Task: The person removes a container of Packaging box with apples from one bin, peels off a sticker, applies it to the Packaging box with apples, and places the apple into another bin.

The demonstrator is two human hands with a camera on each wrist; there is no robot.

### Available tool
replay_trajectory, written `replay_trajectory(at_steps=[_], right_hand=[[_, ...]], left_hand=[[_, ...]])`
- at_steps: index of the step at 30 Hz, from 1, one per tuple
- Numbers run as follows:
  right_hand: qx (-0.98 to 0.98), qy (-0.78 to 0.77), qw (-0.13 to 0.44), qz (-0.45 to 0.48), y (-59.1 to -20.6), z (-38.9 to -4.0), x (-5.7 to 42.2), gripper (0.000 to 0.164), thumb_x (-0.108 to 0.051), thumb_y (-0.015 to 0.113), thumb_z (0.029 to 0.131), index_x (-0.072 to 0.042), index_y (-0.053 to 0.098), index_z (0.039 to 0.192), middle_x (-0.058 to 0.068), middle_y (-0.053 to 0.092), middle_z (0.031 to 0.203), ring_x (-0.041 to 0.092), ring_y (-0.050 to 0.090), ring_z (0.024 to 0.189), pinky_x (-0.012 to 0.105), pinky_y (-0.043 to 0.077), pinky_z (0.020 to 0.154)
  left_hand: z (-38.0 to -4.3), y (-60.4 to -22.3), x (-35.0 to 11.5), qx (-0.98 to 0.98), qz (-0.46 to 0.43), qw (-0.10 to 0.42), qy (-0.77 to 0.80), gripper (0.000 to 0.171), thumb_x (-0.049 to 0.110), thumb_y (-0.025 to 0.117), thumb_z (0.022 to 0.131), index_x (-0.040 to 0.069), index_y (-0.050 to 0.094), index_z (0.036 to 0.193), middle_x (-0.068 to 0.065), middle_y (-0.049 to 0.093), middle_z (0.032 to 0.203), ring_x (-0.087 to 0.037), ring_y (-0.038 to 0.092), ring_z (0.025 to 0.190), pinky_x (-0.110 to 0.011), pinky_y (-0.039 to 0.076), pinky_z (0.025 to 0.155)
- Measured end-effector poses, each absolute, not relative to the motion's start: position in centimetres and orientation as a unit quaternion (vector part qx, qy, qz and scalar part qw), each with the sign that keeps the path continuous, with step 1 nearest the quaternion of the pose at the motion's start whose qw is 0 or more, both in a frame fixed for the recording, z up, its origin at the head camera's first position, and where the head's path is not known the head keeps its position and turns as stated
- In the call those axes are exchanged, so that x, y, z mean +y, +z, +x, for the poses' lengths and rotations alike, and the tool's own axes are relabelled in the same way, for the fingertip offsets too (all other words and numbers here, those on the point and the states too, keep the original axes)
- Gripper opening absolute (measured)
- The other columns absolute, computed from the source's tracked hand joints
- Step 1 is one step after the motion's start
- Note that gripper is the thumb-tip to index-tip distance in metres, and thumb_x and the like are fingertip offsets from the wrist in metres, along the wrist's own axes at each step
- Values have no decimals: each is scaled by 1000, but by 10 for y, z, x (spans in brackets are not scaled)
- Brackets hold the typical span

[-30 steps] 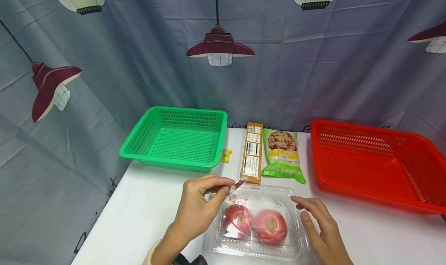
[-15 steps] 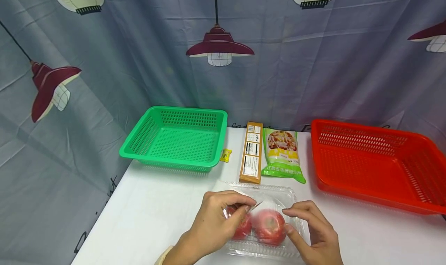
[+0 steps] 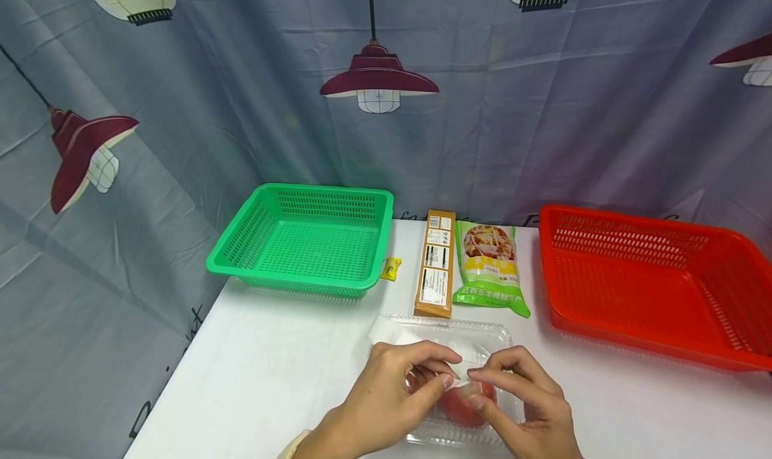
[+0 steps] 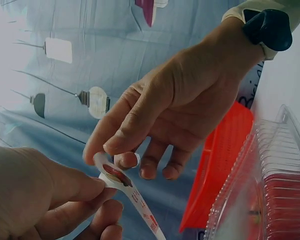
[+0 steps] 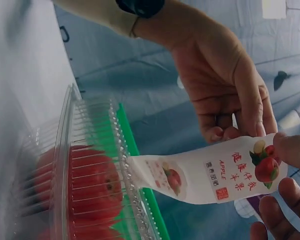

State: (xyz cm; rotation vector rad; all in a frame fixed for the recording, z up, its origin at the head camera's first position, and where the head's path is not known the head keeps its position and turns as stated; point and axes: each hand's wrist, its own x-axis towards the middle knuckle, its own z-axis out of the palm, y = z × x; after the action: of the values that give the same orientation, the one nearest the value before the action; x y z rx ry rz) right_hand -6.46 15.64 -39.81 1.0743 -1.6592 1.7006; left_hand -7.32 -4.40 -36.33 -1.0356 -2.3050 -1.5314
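Observation:
A clear plastic clamshell box [image 3: 506, 342] with red apples [image 3: 461, 409] in it lies at the table's front. A white paper label strip [image 5: 225, 175], printed with apples and red writing, runs from the box's edge up to both hands. My left hand [image 3: 392, 392] pinches the strip between thumb and finger above the box. Facing it, my right hand [image 3: 533, 402] pinches the strip's end with thumb and forefinger; the fingertips of both hands nearly meet. In the head view the hands hide one apple and much of the strip.
A green basket [image 3: 386, 231] stands at the back left and a red basket [image 3: 545, 271] at the right. Between them lie a yellow packet [image 3: 391, 269], a long brown box [image 3: 435, 265] and a green food bag [image 3: 491, 268]. A grey curtain [image 3: 470, 151] hangs behind.
My left hand has moved right and nearer, carrying the strip over the box. My right hand has come left from the box's right edge and now pinches the strip too.

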Motion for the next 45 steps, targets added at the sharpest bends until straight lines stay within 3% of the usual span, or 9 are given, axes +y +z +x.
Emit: replay_trajectory(at_steps=[5, 11, 19, 31, 45], right_hand=[[-604, 632, 262, 409, -401, -66, 158, 19, 7, 78, 78, 6, 73, 96, 13, 54, 91, 18, 50, 84, 22, 44, 73], [-612, 641, 244, 394, -409, -65, 164, 24, 12, 78, 74, 5, 73, 97, 13, 55, 92, 18, 52, 85, 22, 46, 72], [-628, 646, 231, 366, -414, -61, 166, 28, 14, 80, 71, 3, 74, 96, 13, 55, 94, 18, 53, 88, 20, 48, 79], [-626, 651, 219, 370, -414, -58, 167, 35, 22, 77, 68, 4, 73, 97, 13, 53, 93, 19, 52, 87, 21, 49, 76], [-650, 631, 221, 362, -420, -58, 169, 37, 22, 77, 67, 2, 73, 99, 11, 53, 92, 17, 52, 86, 20, 47, 76]], left_hand=[[-72, -363, -43, -776, -337, 78, -528, 15, 4, 70, 90, 8, 71, 104, 3, 72, 83, 8, 61, 73, -13, 50, 60], [-71, -363, -44, -777, -321, 74, -537, 13, 3, 70, 90, 7, 71, 102, 3, 71, 82, 7, 61, 72, -14, 51, 59], [-71, -358, -51, -776, -310, 114, -537, 13, 1, 71, 89, 9, 72, 99, 4, 71, 81, 5, 59, 68, -15, 50, 57], [-76, -359, -74, -756, -277, 185, -564, 25, -8, 69, 85, 10, 71, 102, -1, 72, 91, -8, 65, 64, -23, 52, 57], [-90, -362, -118, -769, -168, 276, -552, 24, -18, 64, 84, 0, 69, 98, -8, 70, 90, -15, 65, 60, -26, 52, 53]])
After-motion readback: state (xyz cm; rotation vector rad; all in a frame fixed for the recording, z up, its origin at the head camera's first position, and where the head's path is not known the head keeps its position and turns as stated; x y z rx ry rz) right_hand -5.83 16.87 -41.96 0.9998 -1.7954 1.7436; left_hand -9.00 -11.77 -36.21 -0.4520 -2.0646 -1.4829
